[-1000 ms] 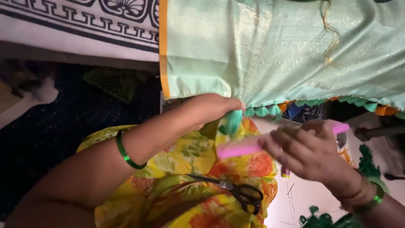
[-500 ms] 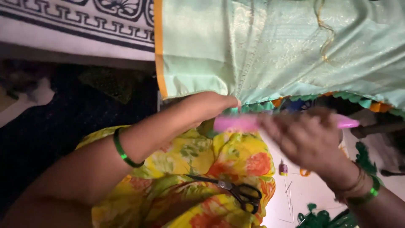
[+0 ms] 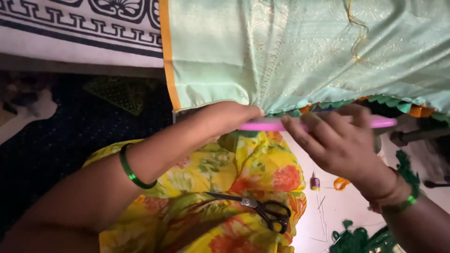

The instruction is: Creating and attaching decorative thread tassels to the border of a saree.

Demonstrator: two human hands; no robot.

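Note:
A pale mint green silk cloth [image 3: 300,51] with an orange side border hangs down in front of me, its lower edge trimmed with green and orange scallops. My left hand [image 3: 225,119] is closed on that lower edge, pinching the fabric near the middle. My right hand [image 3: 340,143] holds a long pink stick-like tool [image 3: 267,125] level just under the edge, fingers wrapped over it. Both wrists wear green bangles.
Black-handled scissors [image 3: 260,211] lie on the yellow flowered fabric [image 3: 253,164] over my lap. Green thread tufts [image 3: 361,239], pins and a small purple item [image 3: 315,182] lie on the white floor at right. A patterned white cloth [image 3: 75,23] hangs at upper left.
The pink tool has swung from tilted to level under the cloth's edge. My right hand has risen and shifted left over it. My left hand has stayed on the edge.

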